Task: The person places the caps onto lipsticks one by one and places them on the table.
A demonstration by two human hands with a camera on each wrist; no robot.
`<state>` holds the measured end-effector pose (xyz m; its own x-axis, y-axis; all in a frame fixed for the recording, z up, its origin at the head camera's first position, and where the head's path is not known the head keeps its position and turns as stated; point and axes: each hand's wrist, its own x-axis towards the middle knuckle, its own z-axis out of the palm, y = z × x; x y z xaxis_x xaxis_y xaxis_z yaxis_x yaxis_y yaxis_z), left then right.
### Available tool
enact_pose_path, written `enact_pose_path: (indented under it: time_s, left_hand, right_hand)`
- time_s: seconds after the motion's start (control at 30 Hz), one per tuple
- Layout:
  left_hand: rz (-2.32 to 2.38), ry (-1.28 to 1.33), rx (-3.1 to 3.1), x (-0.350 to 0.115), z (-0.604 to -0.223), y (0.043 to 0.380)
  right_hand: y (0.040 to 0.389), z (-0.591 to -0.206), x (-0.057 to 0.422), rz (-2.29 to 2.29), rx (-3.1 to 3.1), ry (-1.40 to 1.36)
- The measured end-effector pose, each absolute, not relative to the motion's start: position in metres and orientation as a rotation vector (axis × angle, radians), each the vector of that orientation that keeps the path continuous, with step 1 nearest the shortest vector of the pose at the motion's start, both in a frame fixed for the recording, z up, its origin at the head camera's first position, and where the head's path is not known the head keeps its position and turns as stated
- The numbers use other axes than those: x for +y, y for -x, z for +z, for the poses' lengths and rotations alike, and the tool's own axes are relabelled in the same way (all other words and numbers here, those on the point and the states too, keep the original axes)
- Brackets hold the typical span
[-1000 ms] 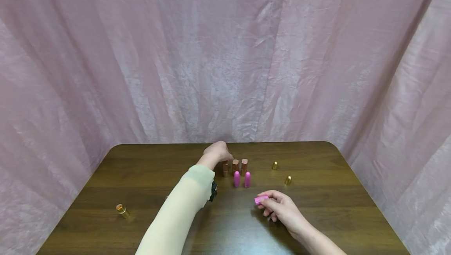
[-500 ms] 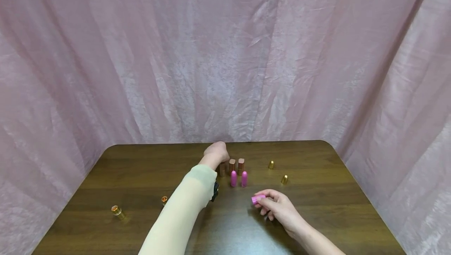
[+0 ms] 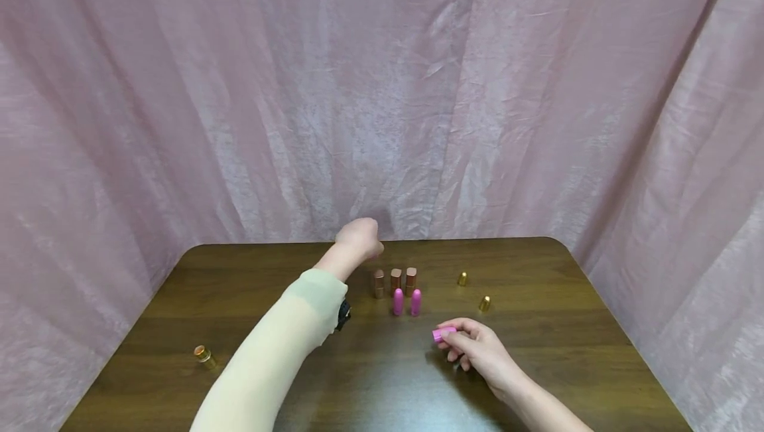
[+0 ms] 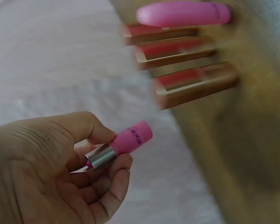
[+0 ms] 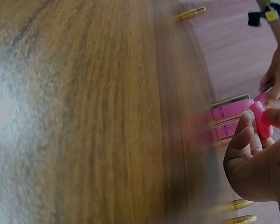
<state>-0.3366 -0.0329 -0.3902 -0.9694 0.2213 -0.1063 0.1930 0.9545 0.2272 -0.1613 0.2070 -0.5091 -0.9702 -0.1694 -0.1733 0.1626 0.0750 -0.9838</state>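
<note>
My left hand (image 3: 358, 238) is raised beyond the back row of lipsticks. Its thumb and fingers pinch an uncapped pink lipstick (image 4: 130, 139), whose silver collar and a bit of magenta tip show in the left wrist view. Low over the table at centre right, my right hand (image 3: 480, 352) pinches a pink lipstick cap (image 3: 443, 334) between thumb and fingers. Two pink lipsticks, a left one (image 3: 398, 302) and a right one (image 3: 416, 302), stand upright between the hands. Behind them are three rose-gold lipsticks in a row, the leftmost (image 3: 379, 284) nearest my left hand.
Two small gold round-topped pieces, a rear one (image 3: 462, 279) and a front one (image 3: 485, 303), stand to the right. A gold tube (image 3: 204, 355) stands at far left, near my left sleeve (image 3: 280, 346). A pink curtain (image 3: 382, 100) hangs behind the wooden table (image 3: 537, 259).
My left hand has risen and drawn away from the rose-gold row, so the leftmost one shows whole. The sleeve has swung left, covering a second gold tube. My right hand stays nearly still.
</note>
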Motion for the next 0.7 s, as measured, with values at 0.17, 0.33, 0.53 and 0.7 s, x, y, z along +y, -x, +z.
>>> enact_pose_path:
  time_s: [0.17,0.33,0.53,0.7]
  left_hand:
    - [0.282,-0.553,3.045,-0.044,-0.359,0.312]
    - [0.25,-0.793,3.046,-0.049,-0.344,0.269]
    - [0.187,-1.044,2.957,-0.05,-0.379,0.218]
    - [0.195,-1.125,2.9,-0.052,-0.42,0.196]
  right_hand:
    - [0.161,-0.508,0.208,-1.989,2.113,0.01]
    - [0.16,-0.508,0.209,-2.01,2.088,0.02]
    - [0.16,-0.508,0.214,-2.065,2.022,-0.007]
    - [0.16,-0.509,0.216,-2.068,2.003,-0.012]
